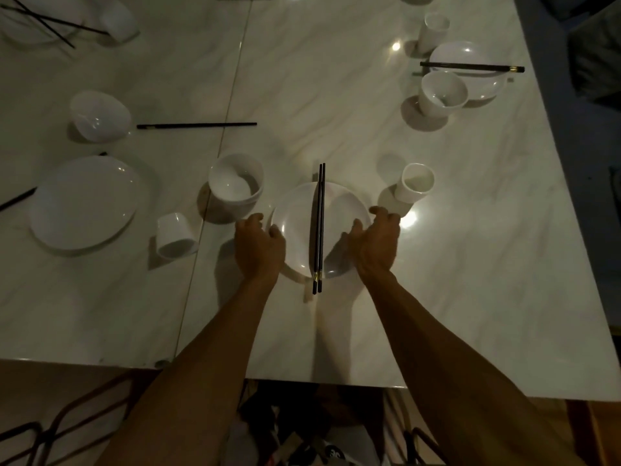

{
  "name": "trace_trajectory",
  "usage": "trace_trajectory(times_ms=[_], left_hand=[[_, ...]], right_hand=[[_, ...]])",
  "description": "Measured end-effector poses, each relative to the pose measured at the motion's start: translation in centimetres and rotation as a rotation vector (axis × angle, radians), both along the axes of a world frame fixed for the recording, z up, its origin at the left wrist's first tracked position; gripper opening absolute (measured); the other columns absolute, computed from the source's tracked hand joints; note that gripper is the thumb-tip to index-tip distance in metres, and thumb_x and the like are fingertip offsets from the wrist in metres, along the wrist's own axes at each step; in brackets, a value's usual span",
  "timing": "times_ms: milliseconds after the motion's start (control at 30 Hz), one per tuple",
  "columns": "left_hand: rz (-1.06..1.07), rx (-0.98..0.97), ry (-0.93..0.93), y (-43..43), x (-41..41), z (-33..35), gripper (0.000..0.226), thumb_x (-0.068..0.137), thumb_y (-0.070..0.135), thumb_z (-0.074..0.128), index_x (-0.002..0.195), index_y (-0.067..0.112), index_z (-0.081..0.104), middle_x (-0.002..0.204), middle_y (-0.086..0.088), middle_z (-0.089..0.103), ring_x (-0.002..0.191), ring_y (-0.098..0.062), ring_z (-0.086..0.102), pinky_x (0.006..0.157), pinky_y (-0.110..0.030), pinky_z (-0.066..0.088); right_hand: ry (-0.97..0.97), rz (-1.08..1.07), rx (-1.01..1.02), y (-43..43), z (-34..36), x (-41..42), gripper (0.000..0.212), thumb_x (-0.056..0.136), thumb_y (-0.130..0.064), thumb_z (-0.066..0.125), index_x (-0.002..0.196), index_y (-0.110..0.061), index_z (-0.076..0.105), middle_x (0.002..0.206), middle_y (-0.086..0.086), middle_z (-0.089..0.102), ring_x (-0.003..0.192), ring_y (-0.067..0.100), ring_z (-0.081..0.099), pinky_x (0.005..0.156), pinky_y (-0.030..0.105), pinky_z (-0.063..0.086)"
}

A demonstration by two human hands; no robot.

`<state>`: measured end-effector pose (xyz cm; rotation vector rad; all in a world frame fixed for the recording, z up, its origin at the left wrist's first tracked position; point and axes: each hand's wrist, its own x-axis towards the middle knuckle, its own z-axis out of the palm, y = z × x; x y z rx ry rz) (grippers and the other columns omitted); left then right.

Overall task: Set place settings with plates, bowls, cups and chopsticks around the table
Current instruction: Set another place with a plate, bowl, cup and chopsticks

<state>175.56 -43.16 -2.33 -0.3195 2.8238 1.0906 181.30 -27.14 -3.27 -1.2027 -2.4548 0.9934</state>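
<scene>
Centrally, a round white glossy plate (295,227) sits on the pale marble table (470,264), one pair of black chopsticks (320,230) lying across it. Left hand (260,243) and right hand (376,240) hold its opposite rims, fingers narrowly curled, thumbs on top. Counted in all: three plates, three bowls, four cups, four full chopstick pairs. One deep white bowl (235,183) stands just left-beyond that plate, one white cup (416,181) right-beyond.
</scene>
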Motion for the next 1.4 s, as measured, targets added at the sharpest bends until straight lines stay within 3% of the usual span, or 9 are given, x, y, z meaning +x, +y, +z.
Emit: trace_trajectory(times_ms=[133,333,467,567,700,767,867,1133,1400], left_hand=[[-0.02,0.002,-0.111,-0.7,-0.6,-0.4,0.018,0.094,0.01,0.054,0.092,0.003,0.071,0.079,-0.004,0.062,0.077,-0.02,0.063,0.067,-0.024,0.041],[-0.026,0.068,-0.124,-0.3,-0.8,-0.5,0.02,0.093,0.006,0.054,0.086,-0.001,0.071,0.075,-0.009,0.064,0.068,-0.016,0.058,0.068,-0.028,0.049],[-0.047,0.109,-0.147,0.1,-0.5,-0.2,0.018,0.093,0.01,0.056,0.094,0.003,0.073,0.088,-0.012,0.071,0.076,-0.017,0.063,0.073,-0.026,0.049],[0.033,0.122,-0.059,0.2,0.0,0.1,0.022,0.091,0.017,0.06,0.11,0.007,0.067,0.106,-0.011,0.068,0.089,-0.017,0.061,0.077,-0.027,0.045],[0.195,0.009,0.278,-1.7,-2.2,0.2,0.083,0.072,0.045,0.078,0.136,0.005,0.042,0.137,-0.018,0.046,0.126,-0.032,0.044,0.104,-0.04,0.038],[0.177,-0.043,0.24,-2.8,-4.7,0.2,0.11,0.063,0.054,0.081,0.148,0.009,0.027,0.149,-0.018,0.032,0.136,-0.034,0.031,0.111,-0.046,0.03],[0.111,0.105,0.014,-3.3,-7.6,0.5,0.125,0.063,0.048,0.085,0.154,0.024,0.002,0.16,-0.008,0.013,0.146,-0.031,0.018,0.115,-0.051,0.026],[0.053,0.135,-0.098,-1.2,-8.7,0.6,0.119,0.069,0.05,0.081,0.155,0.024,0.002,0.159,-0.004,0.019,0.143,-0.031,0.026,0.112,-0.052,0.033],[-0.057,0.125,-0.087,1.4,-8.1,1.1,0.107,0.078,0.038,0.078,0.155,0.02,0.006,0.16,-0.005,0.018,0.144,-0.03,0.025,0.109,-0.046,0.035]], right_hand=[[-0.093,-0.064,-0.154,1.9,-0.5,0.6,0.044,0.092,-0.024,0.059,0.132,-0.009,0.05,0.129,0.011,0.053,0.114,0.025,0.056,0.092,0.034,0.047],[-0.033,-0.009,-0.213,2.3,-0.5,1.2,0.016,0.092,-0.011,0.054,0.104,-0.006,0.064,0.093,0.007,0.067,0.084,0.021,0.064,0.068,0.02,0.043],[-0.027,-0.029,-0.189,2.9,-0.4,1.6,0.017,0.092,-0.01,0.055,0.103,-0.005,0.066,0.094,0.009,0.068,0.085,0.022,0.065,0.069,0.021,0.043],[-0.009,-0.072,-0.176,3.8,-0.4,1.9,0.043,0.091,-0.025,0.063,0.129,-0.006,0.055,0.115,0.01,0.063,0.102,0.023,0.063,0.081,0.024,0.046],[0.117,-0.157,-0.106,6.4,0.0,0.7,0.085,0.074,-0.044,0.077,0.14,-0.009,0.037,0.134,0.013,0.046,0.122,0.029,0.049,0.098,0.043,0.049],[0.14,-0.193,-0.107,8.1,0.6,-0.7,0.1,0.064,-0.051,0.079,0.142,-0.011,0.033,0.138,0.012,0.044,0.126,0.03,0.047,0.1,0.045,0.047],[0.044,-0.117,-0.104,9.7,1.3,-2.6,0.113,0.068,-0.049,0.081,0.151,-0.011,0.015,0.151,0.011,0.027,0.136,0.031,0.037,0.106,0.042,0.039],[0.116,-0.134,-0.13,9.6,1.1,-4.1,0.072,0.073,-0.03,0.079,0.133,-0.014,0.044,0.132,0.001,0.049,0.114,0.017,0.055,0.089,0.025,0.043],[0.202,-0.02,-0.141,7.5,0.4,-4.4,0.072,0.069,-0.032,0.084,0.129,-0.015,0.047,0.126,-0.002,0.051,0.105,0.008,0.049,0.086,0.023,0.041]])
